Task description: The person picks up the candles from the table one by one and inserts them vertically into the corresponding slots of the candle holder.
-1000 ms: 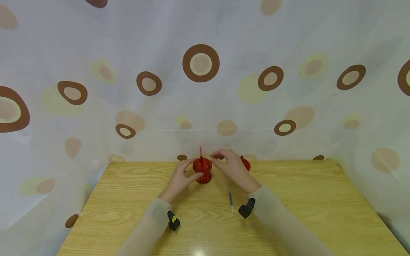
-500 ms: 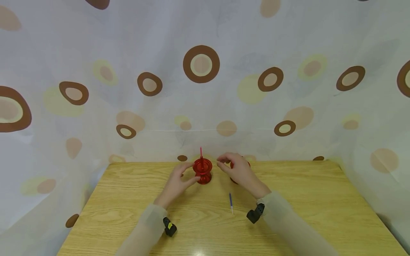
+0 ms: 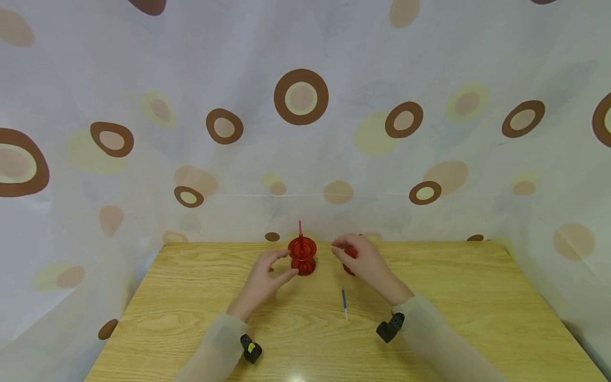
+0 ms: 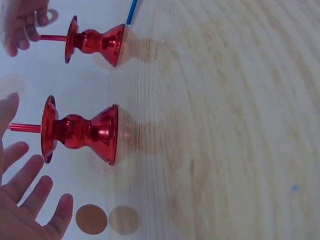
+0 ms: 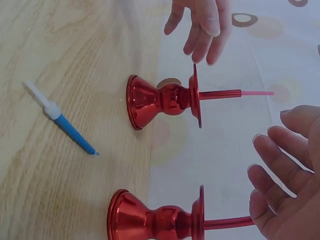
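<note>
A shiny red candle holder (image 3: 303, 256) stands upright on the table, a thin pink stick (image 5: 257, 93) rising from its stem. My left hand (image 3: 261, 276) curves loosely at its left side, fingers spread; whether a fingertip touches the dish rim cannot be told. A second red candle holder (image 4: 95, 42) stands to the right, mostly hidden behind my right hand (image 3: 365, 261) in the head view. That hand is beside this holder's bare stem, its fingers relaxed, and I see nothing held in it.
A thin blue stick with a white collar and white end (image 5: 70, 130) lies on the wooden table (image 3: 458, 297), in front of and between the holders. A pale patterned curtain (image 3: 334, 148) hangs behind the table's back edge and along both sides.
My right hand has moved right and nearer, from beside the first holder to in front of the second. My left hand has drawn back slightly to the left. Both holders stay put.
</note>
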Motion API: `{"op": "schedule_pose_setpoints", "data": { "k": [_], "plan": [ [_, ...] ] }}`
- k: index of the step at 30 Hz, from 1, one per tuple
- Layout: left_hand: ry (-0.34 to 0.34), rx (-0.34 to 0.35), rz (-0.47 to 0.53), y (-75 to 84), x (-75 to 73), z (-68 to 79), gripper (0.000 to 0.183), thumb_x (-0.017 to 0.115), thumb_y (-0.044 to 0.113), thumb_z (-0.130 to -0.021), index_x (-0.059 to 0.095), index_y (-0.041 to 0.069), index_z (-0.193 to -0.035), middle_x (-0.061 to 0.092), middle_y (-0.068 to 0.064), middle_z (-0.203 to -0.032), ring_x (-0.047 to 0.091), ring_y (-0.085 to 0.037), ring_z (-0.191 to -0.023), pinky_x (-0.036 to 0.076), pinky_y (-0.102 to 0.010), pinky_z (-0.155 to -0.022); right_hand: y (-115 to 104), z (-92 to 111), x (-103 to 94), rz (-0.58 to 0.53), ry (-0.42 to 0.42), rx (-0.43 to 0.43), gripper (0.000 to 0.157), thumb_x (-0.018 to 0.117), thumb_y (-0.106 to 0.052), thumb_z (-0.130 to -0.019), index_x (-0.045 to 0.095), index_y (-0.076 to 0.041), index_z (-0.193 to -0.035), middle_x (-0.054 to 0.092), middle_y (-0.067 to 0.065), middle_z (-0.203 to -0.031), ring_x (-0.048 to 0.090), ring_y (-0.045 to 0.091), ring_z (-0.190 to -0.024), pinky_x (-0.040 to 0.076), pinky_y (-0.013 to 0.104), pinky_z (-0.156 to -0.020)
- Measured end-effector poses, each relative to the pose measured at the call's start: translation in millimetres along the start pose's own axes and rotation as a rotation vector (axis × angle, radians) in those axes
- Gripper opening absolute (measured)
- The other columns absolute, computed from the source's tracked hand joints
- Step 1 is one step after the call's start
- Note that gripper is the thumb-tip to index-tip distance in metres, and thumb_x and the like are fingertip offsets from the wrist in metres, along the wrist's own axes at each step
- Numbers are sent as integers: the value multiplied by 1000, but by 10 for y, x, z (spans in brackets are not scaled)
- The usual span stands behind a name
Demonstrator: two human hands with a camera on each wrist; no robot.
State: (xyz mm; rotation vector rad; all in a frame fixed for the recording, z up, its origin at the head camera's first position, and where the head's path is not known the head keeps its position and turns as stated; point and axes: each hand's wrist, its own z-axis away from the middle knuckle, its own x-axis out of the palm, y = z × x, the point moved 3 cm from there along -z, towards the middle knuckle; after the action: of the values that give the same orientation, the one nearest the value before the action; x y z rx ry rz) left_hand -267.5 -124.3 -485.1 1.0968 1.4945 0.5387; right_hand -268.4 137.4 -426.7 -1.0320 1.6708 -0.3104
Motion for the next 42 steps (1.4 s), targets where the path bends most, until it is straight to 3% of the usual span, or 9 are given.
{"op": "schedule_pose_setpoints", "data": {
  "k": [18, 29, 36, 42],
  "plan": [
    [-52, 19, -21, 105, 97, 177, 49, 76, 34, -97, 67, 6, -136, 66, -10, -137, 54, -35, -133, 46, -61, -106, 66, 212, -133, -10, 9, 57, 15, 70, -16, -101, 75, -10, -114, 74, 4, -111, 67, 22, -99, 57, 42, -85],
    [-75, 21, -60, 142, 185, 252, 47, 75, 35, -98, 67, 7, -135, 67, -7, -136, 54, -36, -134, 40, -58, -114, 110, 313, -240, 3, 29, 67, 19, 69, -17, -102, 75, -7, -117, 74, 1, -112, 63, 18, -93, 52, 35, -78],
    [-99, 30, -41, 174, 253, 271, 49, 73, 37, -99, 66, 5, -135, 68, -9, -132, 57, -35, -129, 43, -58, -110, 153, 363, -289, 7, 41, 81, 19, 68, -19, -103, 75, -9, -117, 73, -1, -109, 62, 18, -95, 51, 39, -78],
    [-128, 26, -46, 204, 314, 282, 49, 72, 37, -99, 66, 4, -135, 70, -8, -124, 60, -32, -122, 46, -58, -106, 192, 401, -337, 50, 68, 62, 18, 68, -19, -103, 75, -9, -116, 73, 0, -109, 62, 19, -98, 49, 34, -77]
  ]
}}
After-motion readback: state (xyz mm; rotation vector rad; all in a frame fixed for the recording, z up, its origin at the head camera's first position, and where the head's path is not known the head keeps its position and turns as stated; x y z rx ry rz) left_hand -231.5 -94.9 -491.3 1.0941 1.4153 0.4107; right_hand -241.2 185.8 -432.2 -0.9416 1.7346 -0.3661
